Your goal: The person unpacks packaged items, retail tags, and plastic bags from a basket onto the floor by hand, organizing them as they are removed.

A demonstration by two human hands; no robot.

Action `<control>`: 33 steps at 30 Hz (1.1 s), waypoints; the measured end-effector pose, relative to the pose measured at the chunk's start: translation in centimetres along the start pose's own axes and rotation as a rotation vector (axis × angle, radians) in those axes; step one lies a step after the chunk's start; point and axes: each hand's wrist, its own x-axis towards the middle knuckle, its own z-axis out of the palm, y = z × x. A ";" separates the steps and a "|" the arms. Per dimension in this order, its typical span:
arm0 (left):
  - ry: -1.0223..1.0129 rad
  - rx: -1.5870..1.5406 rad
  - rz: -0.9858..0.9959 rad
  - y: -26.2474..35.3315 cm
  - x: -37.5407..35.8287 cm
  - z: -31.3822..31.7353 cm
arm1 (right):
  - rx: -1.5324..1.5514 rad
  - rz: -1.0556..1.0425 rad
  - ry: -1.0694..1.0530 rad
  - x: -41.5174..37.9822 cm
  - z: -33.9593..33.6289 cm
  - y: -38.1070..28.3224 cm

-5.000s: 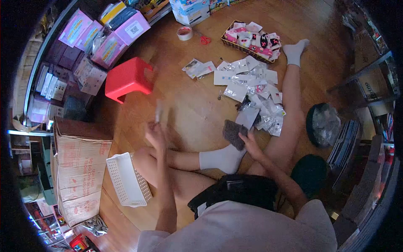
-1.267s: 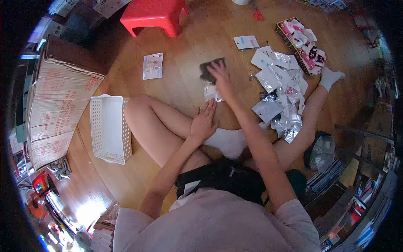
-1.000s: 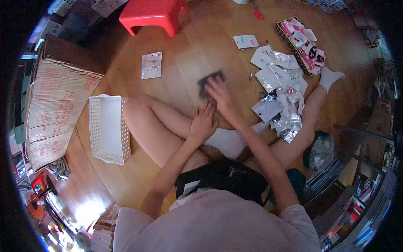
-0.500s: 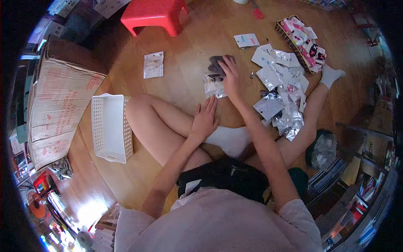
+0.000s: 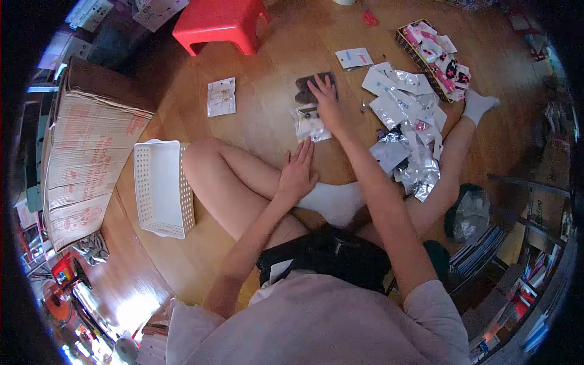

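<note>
Under my right hand (image 5: pixel 326 104) lies a dark grey card (image 5: pixel 309 87), maybe brown in this dim light. Upper left of the frame, the stool (image 5: pixel 221 22) is red. My sock (image 5: pixel 333 202) and the perforated basket (image 5: pixel 163 188) are white.

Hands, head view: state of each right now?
Left hand: open, flat on the shin, holding nothing.
Right hand: open, fingers spread, pressing on the dark grey card on the floor; not gripping it.
</note>
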 end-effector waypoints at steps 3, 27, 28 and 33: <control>0.106 -0.075 -0.006 -0.4 0.3 0.8 | 0.245 0.086 0.092 1.9 -3.0 -1.2; 0.405 -1.040 -0.509 -4.9 4.1 2.0 | 0.304 0.213 0.299 -10.9 -13.9 -8.0; 0.392 -1.014 -0.504 -4.8 3.7 1.8 | 0.287 0.191 0.249 -10.5 -11.8 -8.9; 0.536 -0.411 -0.185 -5.3 3.3 3.1 | -0.008 -0.053 -0.168 -11.2 -1.3 -8.4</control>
